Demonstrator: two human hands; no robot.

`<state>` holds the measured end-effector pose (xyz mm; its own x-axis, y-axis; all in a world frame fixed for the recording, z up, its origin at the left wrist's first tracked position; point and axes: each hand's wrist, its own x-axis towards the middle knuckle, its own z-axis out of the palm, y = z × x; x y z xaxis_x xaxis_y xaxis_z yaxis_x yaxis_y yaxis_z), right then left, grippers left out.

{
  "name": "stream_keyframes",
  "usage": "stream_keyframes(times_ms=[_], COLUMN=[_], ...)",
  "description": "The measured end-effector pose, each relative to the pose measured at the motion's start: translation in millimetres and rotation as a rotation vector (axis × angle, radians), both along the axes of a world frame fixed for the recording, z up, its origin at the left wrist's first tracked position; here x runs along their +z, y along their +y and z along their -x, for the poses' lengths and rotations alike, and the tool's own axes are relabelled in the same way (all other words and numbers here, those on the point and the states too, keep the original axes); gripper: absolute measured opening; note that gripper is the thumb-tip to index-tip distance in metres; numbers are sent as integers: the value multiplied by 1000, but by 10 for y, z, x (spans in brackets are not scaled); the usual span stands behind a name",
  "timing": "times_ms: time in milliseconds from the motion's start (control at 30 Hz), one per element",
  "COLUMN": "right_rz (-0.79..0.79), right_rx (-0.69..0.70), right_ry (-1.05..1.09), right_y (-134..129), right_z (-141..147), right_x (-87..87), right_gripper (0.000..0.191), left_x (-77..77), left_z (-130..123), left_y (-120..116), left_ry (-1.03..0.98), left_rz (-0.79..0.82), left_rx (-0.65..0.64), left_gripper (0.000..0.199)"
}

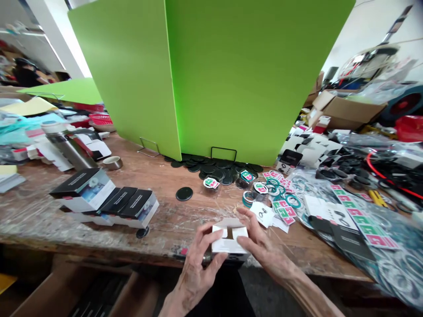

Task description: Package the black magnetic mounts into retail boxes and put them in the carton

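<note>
At the front edge of the workbench, a small white carton [230, 245] is held between both hands. Its end faces up, with side flaps folded partly inward and a dark gap between them; the large flap stands up at the back. My left hand [202, 259] grips the carton's left side, fingers on the flap and thumb low on the front. Along the right side lies my right hand [259, 244], its thumb on the right flap. What is inside the carton cannot be made out. Just beyond the right hand are white printed leaflets [262, 214].
Black and white boxes [86, 189] are stacked at left, near a steel thermos [71, 147]. Black discs [211, 167] lie below a green divider [231, 79]. Ring parts and stickers [284, 211] spread right, beside flat cartons [350, 242]. An open cardboard box [109, 286] sits below the bench.
</note>
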<state>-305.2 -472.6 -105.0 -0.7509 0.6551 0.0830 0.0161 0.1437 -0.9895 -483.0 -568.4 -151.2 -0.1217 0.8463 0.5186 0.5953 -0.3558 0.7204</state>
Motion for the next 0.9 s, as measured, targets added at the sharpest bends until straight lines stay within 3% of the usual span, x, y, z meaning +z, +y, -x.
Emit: stream_keyframes(times_ms=[100, 167, 300, 400, 467, 567, 667, 767, 833, 900], right_rz=[-368, -488, -360, -347, -386, -455, -501, -533, -653, -859], right_rx=[-52, -56, -104, 16, 31, -51, -69, 29, 150, 201], right_ry=[-133, -171, -360, -472, -510, -593, -521, -454, -466, -429], right_y=[-38, -63, 8, 129, 178, 175, 138, 93, 35, -49], right_z=[-46, -65, -42, 11, 58, 97, -7, -252, -394, -446], right_x=[-5, 36, 263, 398, 408, 351, 320, 326, 295, 208], right_gripper=[31, 19, 18, 22, 16, 13, 27, 51, 75, 80], left_x=[78, 132, 193, 188, 174, 157, 156, 180, 213, 251], left_z=[56, 78, 80, 71, 62, 49, 61, 116, 158, 186], left_y=[21, 33, 37, 30, 27, 24, 19, 25, 41, 60], left_ry=[-141, -149, -35, -13, -3, -8, -100, -399, -647, -813], left_rz=[105, 162, 189, 189, 195, 189, 157, 197, 309, 441], left_rx=[-58, -96, -106, -89, -87, -78, -50, -6, 43, 103], left_gripper=[45, 48, 39, 39, 40, 42, 43, 41, 41, 42])
